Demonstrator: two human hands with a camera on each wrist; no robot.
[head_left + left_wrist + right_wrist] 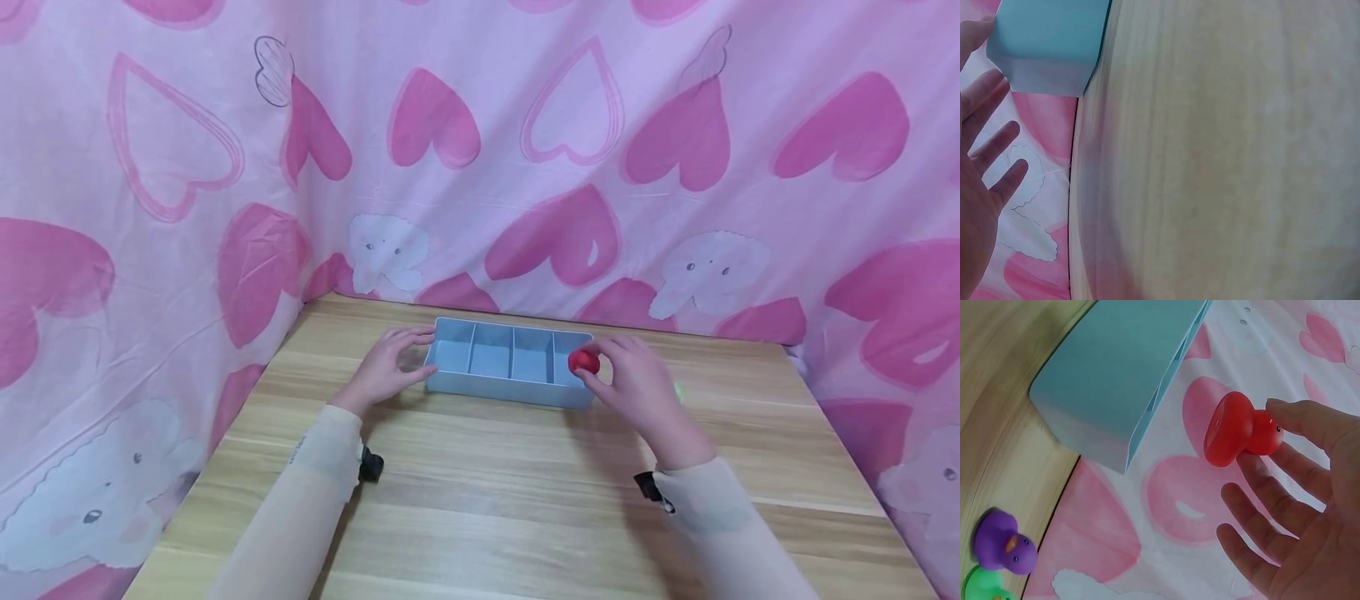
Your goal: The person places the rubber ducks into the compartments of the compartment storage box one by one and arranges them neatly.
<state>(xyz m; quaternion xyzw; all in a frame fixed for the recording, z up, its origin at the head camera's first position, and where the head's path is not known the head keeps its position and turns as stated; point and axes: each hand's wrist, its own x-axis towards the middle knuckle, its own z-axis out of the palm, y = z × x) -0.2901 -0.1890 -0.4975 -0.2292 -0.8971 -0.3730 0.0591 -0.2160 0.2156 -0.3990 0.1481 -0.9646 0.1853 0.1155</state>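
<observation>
Looks to be at the placing step: pinching a red duck (583,361) between thumb and fingers of the right hand (637,379), at the right-end compartment of a blue box (510,389) near the far edge of the counter (480,500). Probably calls next for lowering the duck inside and letting go. Resting the spread left hand (385,367) at the box's left end, seemingly touching. Counting up: one box with four compartments; three ducks, namely one red, one purple duck (997,540) and one green duck (982,584), with these last two together between box and counter's right edge.
</observation>
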